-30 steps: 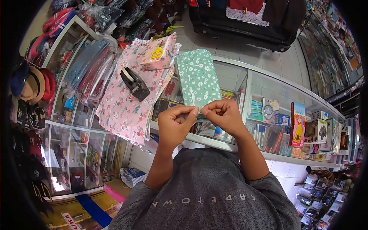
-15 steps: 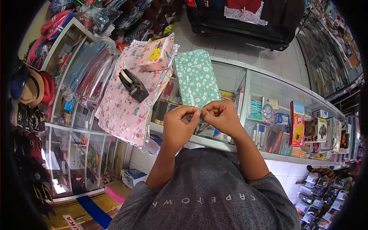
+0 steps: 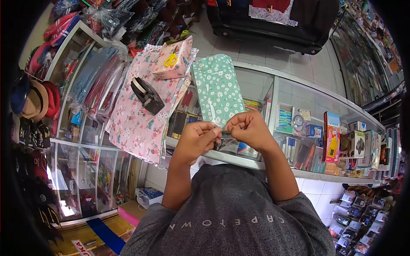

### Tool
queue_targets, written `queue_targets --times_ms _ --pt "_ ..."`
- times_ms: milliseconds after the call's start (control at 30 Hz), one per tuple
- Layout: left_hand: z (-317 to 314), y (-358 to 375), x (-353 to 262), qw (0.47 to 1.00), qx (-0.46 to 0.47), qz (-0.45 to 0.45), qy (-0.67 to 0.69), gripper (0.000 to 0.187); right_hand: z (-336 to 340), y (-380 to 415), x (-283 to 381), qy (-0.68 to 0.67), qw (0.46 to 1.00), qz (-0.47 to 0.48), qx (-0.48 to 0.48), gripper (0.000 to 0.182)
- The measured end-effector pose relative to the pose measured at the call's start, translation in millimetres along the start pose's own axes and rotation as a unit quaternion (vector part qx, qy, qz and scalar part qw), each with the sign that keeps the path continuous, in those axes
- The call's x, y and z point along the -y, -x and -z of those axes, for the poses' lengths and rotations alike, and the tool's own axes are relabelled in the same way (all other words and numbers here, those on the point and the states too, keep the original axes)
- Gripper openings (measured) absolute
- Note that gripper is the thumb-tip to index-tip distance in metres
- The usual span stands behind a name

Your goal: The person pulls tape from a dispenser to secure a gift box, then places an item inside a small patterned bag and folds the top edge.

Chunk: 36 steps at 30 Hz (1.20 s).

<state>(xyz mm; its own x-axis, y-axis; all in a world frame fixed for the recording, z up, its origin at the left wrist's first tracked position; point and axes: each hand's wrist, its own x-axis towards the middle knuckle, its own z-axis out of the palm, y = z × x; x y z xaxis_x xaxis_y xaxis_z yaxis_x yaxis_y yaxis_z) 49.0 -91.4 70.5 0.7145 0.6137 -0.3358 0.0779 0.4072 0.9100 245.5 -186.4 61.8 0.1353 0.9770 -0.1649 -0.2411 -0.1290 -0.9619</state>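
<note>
At our far left, we see a tan hat (image 3: 34, 102) beside red and blue ones, then garments in clear plastic (image 3: 96, 79). Next come the pink floral sheets (image 3: 136, 128), spread flat, with a black tape dispenser (image 3: 148, 99) on top of them. Just beyond it we have a small pink floral box (image 3: 183, 51), carrying yellow-handled scissors (image 3: 171, 60). To the right of the sheets, the green daisy-patterned package (image 3: 220, 85) lies on our glass-topped bench (image 3: 303, 96). At its near end, the fingers of our left hand (image 3: 195, 141) are closed in a pinch, close to those of our right hand (image 3: 252, 131), pinched as well; we cannot tell what, if anything, is between them. Farther right, a magnifying glass (image 3: 298, 121) shows in the bench, and then an orange-and-blue box (image 3: 332, 137) stands near other cartons (image 3: 363, 145).
</note>
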Motion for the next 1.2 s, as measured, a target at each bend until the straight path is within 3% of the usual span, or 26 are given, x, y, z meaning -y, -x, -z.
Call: queue_targets --times_ms 100,200,367,633,700,733,767,800,833,900,1067,1200 --pt "-1 7 -8 0.997 0.053 0.014 0.046 0.015 7 4 2 -0.068 0.997 -0.014 0.045 0.012" --pt "-4 11 -13 0.998 0.028 -0.019 0.052 0.014 9 2 4 -0.052 0.999 -0.001 -0.014 0.015" --pt "-16 15 -13 0.995 -0.054 -0.074 -0.025 0.015 7 4 9 -0.071 0.997 -0.001 0.033 0.017" --pt "-11 13 -11 0.994 -0.058 -0.077 -0.059 0.02 5 3 5 -0.03 0.999 -0.008 0.033 0.019" --pt "-7 13 -14 0.991 -0.07 -0.092 -0.062 0.025 8 1 1 -0.055 0.998 0.02 -0.01 0.019" --pt "-4 12 -20 0.947 -0.058 -0.212 -0.235 0.036 8 0 2 -0.055 0.998 0.021 -0.01 0.019" --pt "-2 10 -25 0.858 -0.044 -0.321 -0.398 0.048 9 -1 3 -0.08 0.995 0.022 -0.048 0.018" --pt "3 4 -21 0.809 -0.008 -0.366 -0.46 0.072 9 -1 3 -0.105 0.991 0.022 -0.086 0.018" --pt "3 -2 -18 0.809 -0.008 -0.367 -0.459 0.072 11 -3 4 -0.104 0.991 0.023 -0.085 0.018" --pt "-3 -11 -10 0.743 0.0 -0.378 -0.552 0.077 14 -5 2 -0.121 0.986 0.036 -0.106 0.02" --pt "13 -32 22 0.768 -0.039 -0.401 -0.498 0.06 18 -8 0 -0.124 0.979 0.051 -0.151 0.023" --pt "16 -36 27 0.761 -0.038 -0.422 -0.491 0.057 22 -11 -1 -0.137 0.971 0.084 -0.179 0.021"
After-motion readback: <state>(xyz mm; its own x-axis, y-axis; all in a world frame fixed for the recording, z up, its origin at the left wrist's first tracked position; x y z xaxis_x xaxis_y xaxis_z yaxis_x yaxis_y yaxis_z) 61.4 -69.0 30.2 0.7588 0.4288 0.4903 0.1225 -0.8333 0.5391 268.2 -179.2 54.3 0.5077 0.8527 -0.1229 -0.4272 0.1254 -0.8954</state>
